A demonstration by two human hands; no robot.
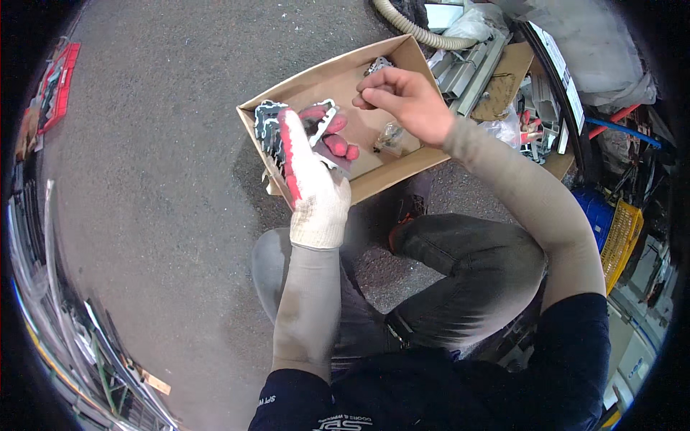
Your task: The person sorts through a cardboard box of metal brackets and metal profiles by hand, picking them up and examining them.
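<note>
A shallow cardboard box (402, 174) lies on the ground in front of my crossed legs. Over its left half, my left hand (316, 183), in a white glove with red coating, has its fingers curled around a small black-and-silver part (325, 123); its exact kind is unclear. My bare right hand (415, 104) hovers above the right half, thumb and fingertips pinched together. Anything between those fingertips is too small to make out. Several similar black-and-silver parts (269, 133) are stacked at the box's left end, partly behind the glove.
Inside the box lie a small clear plastic bag (390, 138) and metal pieces (378, 65). Metal profiles (471, 75) and a ribbed hose (424, 34) are at the upper right. A yellow basket (621, 241) stands far right, a red crate (61, 90) far left, long strips (61, 287) lower left.
</note>
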